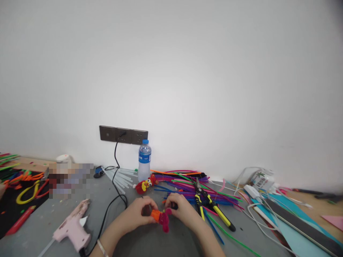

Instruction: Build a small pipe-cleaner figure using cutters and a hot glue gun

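In the head view, a small orange and magenta pipe-cleaner figure (165, 222) is held just above the grey table. My left hand (140, 213) pinches its orange part between thumb and fingers. From the other side, the curled fingers of my right hand (181, 208) close at the magenta part's edge; the fingertips are partly hidden. Behind my hands lies a red and yellow pipe-cleaner figure (144, 185) with googly eyes. Yellow-and-black pliers (213, 203) rest right of my right hand, on a heap of coloured pipe cleaners (182, 196).
A pink glue gun (73, 228) lies at left, its black cord running to the wall socket (123, 135). Glue sticks (120, 178) and a water bottle (144, 162) are by the wall. At right are white cables (258, 217) and blue sheets (291, 228).
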`<state>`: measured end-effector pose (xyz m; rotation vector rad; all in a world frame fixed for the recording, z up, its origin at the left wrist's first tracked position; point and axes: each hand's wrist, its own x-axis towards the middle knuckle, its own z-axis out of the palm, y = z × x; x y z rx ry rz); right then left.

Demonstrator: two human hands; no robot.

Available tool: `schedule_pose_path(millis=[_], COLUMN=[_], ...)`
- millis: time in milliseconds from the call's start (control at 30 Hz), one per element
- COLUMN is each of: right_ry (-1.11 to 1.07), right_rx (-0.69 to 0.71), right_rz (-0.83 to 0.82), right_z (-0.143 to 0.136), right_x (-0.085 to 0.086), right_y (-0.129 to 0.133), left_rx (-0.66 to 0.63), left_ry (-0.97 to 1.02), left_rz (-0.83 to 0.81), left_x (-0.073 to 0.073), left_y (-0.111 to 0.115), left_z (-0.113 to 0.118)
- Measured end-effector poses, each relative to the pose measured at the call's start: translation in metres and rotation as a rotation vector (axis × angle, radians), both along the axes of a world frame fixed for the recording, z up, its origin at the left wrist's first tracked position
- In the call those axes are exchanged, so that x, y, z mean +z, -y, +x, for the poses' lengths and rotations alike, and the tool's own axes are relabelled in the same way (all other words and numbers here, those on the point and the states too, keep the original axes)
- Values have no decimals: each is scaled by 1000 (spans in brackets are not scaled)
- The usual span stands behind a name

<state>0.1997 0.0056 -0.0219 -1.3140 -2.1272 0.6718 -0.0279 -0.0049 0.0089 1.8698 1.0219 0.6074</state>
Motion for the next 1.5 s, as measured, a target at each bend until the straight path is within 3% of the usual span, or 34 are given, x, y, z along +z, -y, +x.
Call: schedule_pose_path(millis=[333, 533, 833, 967, 1267, 1500], right_ry=[3, -37, -55, -45, -54, -325], right_rx=[-41, -47, -43, -47, -65, -167], right_rz=[45, 97, 84, 95, 100, 120], right_z=[-1, -1, 0, 1, 2, 3], right_x=[7, 10, 7, 8, 9, 15], right_y=[2, 2, 2, 1, 1, -1], left_rx=[242, 261, 313, 354, 282, 266], left_ry=[519, 707, 751, 719, 641, 577], left_rz=[-262, -396, -524, -492, -406, -411], left_x=[-5, -7, -1, -2, 2, -4], left_y=[-13, -9, -6, -7, -7, -9], left_z=[3, 7, 11, 12, 10, 11])
